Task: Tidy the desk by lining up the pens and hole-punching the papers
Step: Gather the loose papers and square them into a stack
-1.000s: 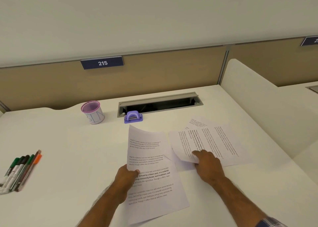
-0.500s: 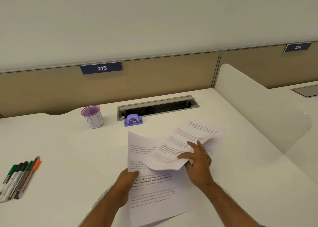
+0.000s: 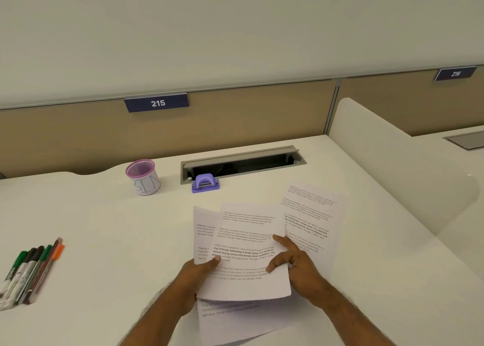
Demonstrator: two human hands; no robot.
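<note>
Three printed sheets lie on the white desk. My right hand (image 3: 293,267) grips the right edge of the top sheet (image 3: 248,243), held slightly lifted over the bottom sheet (image 3: 235,319). My left hand (image 3: 195,275) pinches the left edges of both sheets, thumb on top. A third sheet (image 3: 311,214) lies flat to the right, partly under the top one. A small purple hole punch (image 3: 205,183) sits beyond the papers. Several pens and markers (image 3: 28,272) lie side by side at the left edge.
A pink-rimmed mesh pen cup (image 3: 143,176) stands left of the punch. An open grey cable tray (image 3: 242,163) is set into the desk behind it. A white divider panel (image 3: 392,172) bounds the desk on the right; a tan partition runs along the back.
My right hand carried one sheet leftward from the right pile and laid it over the sheet my left hand holds. My left thumb now rests on the new sheet.
</note>
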